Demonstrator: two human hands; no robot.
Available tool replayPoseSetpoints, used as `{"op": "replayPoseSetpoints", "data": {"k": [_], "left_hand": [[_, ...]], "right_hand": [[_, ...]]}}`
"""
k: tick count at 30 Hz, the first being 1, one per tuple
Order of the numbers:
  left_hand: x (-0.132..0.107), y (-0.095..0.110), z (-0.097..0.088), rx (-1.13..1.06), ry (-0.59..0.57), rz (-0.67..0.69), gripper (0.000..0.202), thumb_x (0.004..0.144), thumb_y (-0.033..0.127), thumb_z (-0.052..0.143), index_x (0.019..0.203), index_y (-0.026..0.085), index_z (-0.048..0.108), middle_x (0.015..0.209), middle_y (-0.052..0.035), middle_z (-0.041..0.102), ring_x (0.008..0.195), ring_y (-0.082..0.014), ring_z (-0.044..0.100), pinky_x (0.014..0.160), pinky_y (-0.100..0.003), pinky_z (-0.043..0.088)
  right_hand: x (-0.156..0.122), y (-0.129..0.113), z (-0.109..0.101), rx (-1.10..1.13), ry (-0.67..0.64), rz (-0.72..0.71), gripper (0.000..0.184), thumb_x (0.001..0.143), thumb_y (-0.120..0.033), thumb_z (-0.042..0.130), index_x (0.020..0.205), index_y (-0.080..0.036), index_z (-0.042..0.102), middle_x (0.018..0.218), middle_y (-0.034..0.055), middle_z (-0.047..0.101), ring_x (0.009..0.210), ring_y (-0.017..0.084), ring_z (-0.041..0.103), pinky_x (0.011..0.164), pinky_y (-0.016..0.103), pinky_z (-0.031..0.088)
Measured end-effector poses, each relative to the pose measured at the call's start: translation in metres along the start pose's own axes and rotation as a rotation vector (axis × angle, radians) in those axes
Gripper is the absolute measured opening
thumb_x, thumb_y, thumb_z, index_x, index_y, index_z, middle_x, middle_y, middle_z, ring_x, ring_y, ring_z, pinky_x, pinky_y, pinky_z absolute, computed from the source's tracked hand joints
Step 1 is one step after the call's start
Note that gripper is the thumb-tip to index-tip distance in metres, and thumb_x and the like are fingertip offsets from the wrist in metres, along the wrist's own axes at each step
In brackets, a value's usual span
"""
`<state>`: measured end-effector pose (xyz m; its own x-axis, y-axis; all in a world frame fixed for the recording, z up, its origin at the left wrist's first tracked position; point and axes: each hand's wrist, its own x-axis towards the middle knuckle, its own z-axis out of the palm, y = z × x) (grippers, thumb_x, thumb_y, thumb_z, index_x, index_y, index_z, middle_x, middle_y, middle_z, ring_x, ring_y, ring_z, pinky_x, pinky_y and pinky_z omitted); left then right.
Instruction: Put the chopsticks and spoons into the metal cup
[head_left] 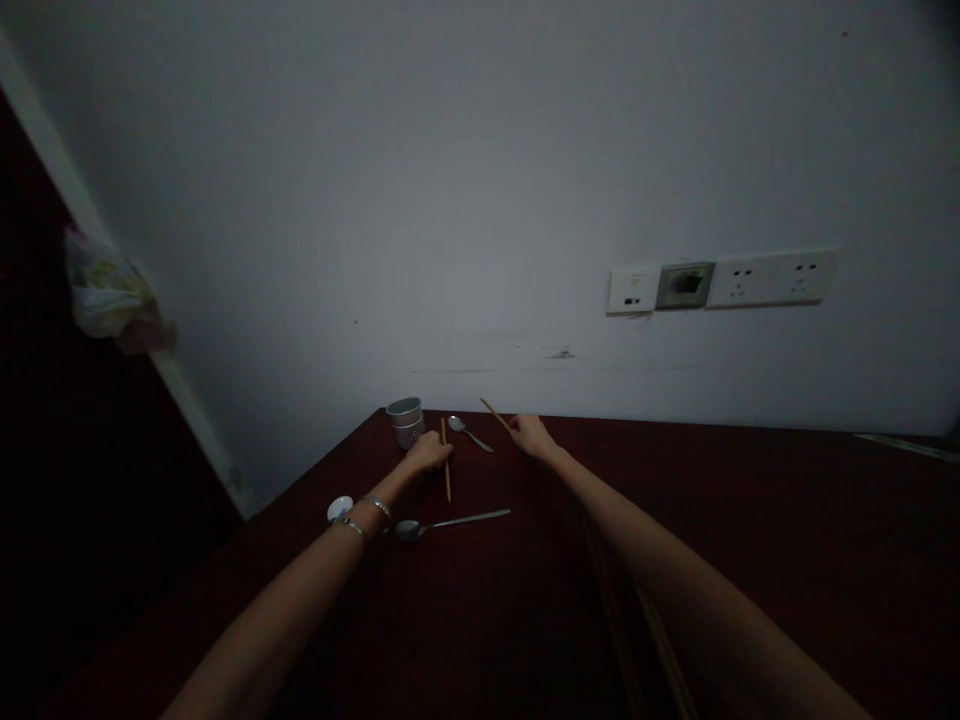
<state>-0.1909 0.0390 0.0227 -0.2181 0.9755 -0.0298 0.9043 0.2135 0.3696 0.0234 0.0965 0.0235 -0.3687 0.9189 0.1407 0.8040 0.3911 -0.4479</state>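
Observation:
My left hand (429, 452) is closed on a wooden chopstick (448, 485), which points away from me along the table. Right behind that hand stands a grey metal cup (406, 412) with holes low in its side. A second chopstick (492, 411) slants up to the left out of my right hand (532, 437), whose fingers pinch it. Between the hands, toward the wall, lies a small spoon (466, 431). Closer to me a longer-handled spoon (450, 522) rests crosswise. Beside my left wrist is a small white round object (340, 508), partly covered by the arm.
More long wooden sticks (664, 645) lie beneath my right forearm. The dark red table (750, 510) meets a pale wall bearing sockets (772, 277). A thin strip (907, 446) lies at the far right. Plastic bags (109, 290) hang at the left.

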Motion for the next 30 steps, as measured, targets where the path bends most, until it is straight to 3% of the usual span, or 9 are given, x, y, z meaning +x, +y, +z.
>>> {"op": "replayPoseSetpoints", "data": {"k": [3,7,11,14,18,23,30], "left_hand": [[-0.011,0.013,-0.013,-0.143,0.054,0.091,0.029,0.076,0.029,0.043,0.054,0.013,0.051,0.046,-0.0024,0.052,0.044,-0.0114,0.051,0.043,-0.020,0.036],[-0.029,0.042,-0.032,-0.410,0.001,0.225,0.025,0.079,0.031,0.041,0.062,0.015,0.049,0.044,0.0032,0.047,0.035,-0.0080,0.044,0.039,-0.019,0.035],[-0.049,0.077,-0.043,-0.623,-0.047,0.379,0.022,0.080,0.030,0.041,0.063,0.016,0.045,0.042,0.0041,0.047,0.036,-0.0073,0.047,0.039,-0.018,0.037],[-0.065,0.105,-0.045,-0.739,-0.119,0.490,0.023,0.081,0.033,0.042,0.066,0.016,0.044,0.042,0.0038,0.048,0.035,-0.0073,0.048,0.038,-0.017,0.037],[-0.091,0.141,-0.043,-0.809,-0.206,0.593,0.026,0.081,0.038,0.044,0.069,0.015,0.045,0.042,0.0039,0.049,0.033,-0.0069,0.047,0.036,-0.016,0.036],[-0.122,0.178,-0.036,-0.886,-0.188,0.754,0.029,0.079,0.042,0.047,0.068,0.015,0.048,0.044,0.0047,0.048,0.035,-0.0065,0.047,0.036,-0.017,0.037],[-0.149,0.203,-0.029,-0.985,-0.108,0.794,0.029,0.077,0.041,0.051,0.074,0.013,0.051,0.044,0.0044,0.050,0.035,-0.0076,0.049,0.038,-0.018,0.040]], "right_hand": [[-0.006,0.006,-0.020,0.195,0.101,0.007,0.026,0.081,-0.021,0.047,0.097,-0.010,0.064,0.090,0.0095,0.067,0.084,0.017,0.060,0.068,0.021,0.043],[-0.030,0.016,-0.048,0.506,0.179,0.038,0.026,0.077,-0.023,0.052,0.096,-0.010,0.064,0.081,0.0072,0.068,0.067,0.014,0.061,0.060,0.021,0.046],[-0.073,0.025,-0.075,1.187,0.139,0.104,0.019,0.070,-0.018,0.061,0.088,-0.013,0.065,0.074,0.0050,0.067,0.058,0.010,0.058,0.056,0.021,0.047],[-0.109,0.028,-0.093,1.423,0.088,0.082,0.016,0.067,-0.015,0.064,0.083,-0.016,0.065,0.077,0.0030,0.067,0.065,0.009,0.059,0.061,0.021,0.048],[-0.147,0.027,-0.113,1.480,0.137,0.079,0.016,0.066,-0.015,0.065,0.081,-0.017,0.065,0.081,0.0029,0.067,0.070,0.010,0.060,0.068,0.023,0.049],[-0.174,0.026,-0.131,1.437,0.238,0.016,0.021,0.063,-0.023,0.068,0.084,-0.019,0.064,0.082,0.0026,0.067,0.073,0.012,0.061,0.070,0.026,0.048],[-0.199,0.022,-0.143,1.379,0.349,-0.040,0.033,0.059,-0.031,0.071,0.088,-0.017,0.062,0.084,0.0044,0.066,0.072,0.012,0.060,0.065,0.024,0.047]]}}
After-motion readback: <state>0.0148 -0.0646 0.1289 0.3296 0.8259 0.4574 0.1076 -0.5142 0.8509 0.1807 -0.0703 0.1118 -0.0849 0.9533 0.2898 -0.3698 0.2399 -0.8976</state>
